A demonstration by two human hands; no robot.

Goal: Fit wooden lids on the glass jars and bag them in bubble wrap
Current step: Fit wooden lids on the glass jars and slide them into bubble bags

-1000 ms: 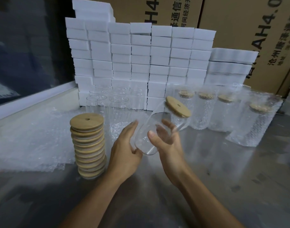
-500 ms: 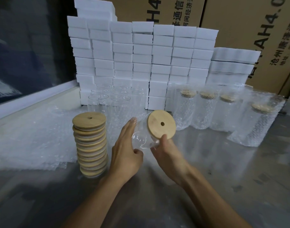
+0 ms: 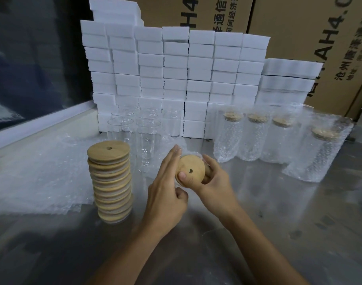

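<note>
The round wooden lid with a small hole, half a second ago tilted toward upper right, now faces the camera at frame centre, its clear glass jar hidden behind it. The right hand grips it, thumb pressing the lid; the left hand rests flat-fingered alongside. Seating looks nearly done; bagging follows. The stack of wooden lids stands just left, the bubble-wrapped lidded jars at right, the uncapped glass jars behind.

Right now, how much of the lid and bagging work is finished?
Done: four bagged jars stand at right, lidded inside bubble wrap. In hand: the right hand holds a lidded jar, the left hand flat beside it; no bag on it yet. Left: several open jars and the lid stack.
</note>
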